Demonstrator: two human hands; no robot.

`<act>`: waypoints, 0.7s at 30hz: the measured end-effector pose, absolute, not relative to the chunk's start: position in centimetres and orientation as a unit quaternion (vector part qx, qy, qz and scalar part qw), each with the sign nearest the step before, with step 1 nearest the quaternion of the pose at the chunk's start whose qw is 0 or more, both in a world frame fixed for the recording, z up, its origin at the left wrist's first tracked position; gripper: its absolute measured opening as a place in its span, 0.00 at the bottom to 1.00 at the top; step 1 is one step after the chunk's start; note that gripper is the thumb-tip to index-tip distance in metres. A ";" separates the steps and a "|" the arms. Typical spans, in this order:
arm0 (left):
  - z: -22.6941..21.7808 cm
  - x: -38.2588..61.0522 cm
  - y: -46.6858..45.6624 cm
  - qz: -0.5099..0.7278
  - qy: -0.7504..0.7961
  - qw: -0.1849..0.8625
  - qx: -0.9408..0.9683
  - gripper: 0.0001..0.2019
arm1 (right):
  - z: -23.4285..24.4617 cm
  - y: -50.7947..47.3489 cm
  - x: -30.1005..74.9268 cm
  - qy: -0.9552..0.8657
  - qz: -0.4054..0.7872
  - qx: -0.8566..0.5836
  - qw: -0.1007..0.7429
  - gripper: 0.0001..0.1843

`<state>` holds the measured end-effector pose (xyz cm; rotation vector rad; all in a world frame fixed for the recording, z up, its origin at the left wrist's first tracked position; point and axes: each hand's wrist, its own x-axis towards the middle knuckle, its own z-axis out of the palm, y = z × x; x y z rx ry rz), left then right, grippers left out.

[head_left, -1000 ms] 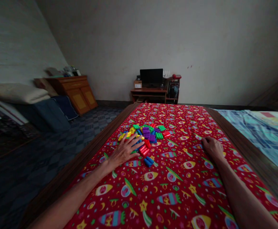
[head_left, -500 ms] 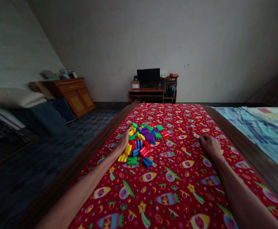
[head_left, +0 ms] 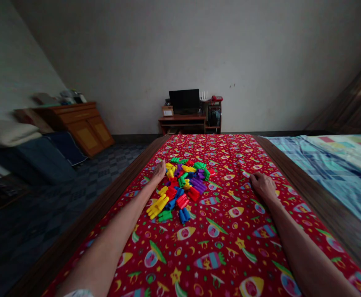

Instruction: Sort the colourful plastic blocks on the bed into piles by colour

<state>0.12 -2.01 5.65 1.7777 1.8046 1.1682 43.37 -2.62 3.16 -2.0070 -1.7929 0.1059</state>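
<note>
A loose pile of plastic building blocks [head_left: 196, 185] in red, yellow, green, blue and purple lies on the red patterned cloth [head_left: 208, 247]. My left hand [head_left: 160, 170] is at the pile's far left edge, close beside yellow blocks [head_left: 169, 170]. Its fingers point away from me and are mostly hidden, so whether they hold a block does not show. To the right of the pile, my right hand [head_left: 263, 184] rests on the cloth, apart from the blocks. Its fingers are curled in, and no block shows in them. Nearest me in the pile are yellow, green and blue blocks [head_left: 184, 215].
Dark wooden edges [head_left: 279, 161] border the cloth on both sides. A bed with blue bedding [head_left: 310, 173] adjoins on the right. Beyond stand a desk [head_left: 182, 119] with a monitor [head_left: 184, 100], and a wooden cabinet [head_left: 89, 130] at the left.
The view has swung slightly right. My left hand has moved forward along the pile's left side, and several blocks in the pile have shifted. The right hand stays on the cloth.
</note>
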 end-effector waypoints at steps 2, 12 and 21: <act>5.2 1.3 -0.8 0.416 0.645 0.203 0.608 0.37 | 3.3 -2.6 43.3 -0.649 0.037 -0.727 0.220 0.22; 8.3 12.2 -1.1 0.374 0.501 0.397 0.672 0.41 | 3.5 -2.7 43.1 -0.649 0.034 -0.733 0.200 0.22; 10.0 8.6 -10.2 0.329 0.506 0.172 0.778 0.32 | 3.3 -2.7 43.3 -0.647 0.039 -0.729 0.220 0.21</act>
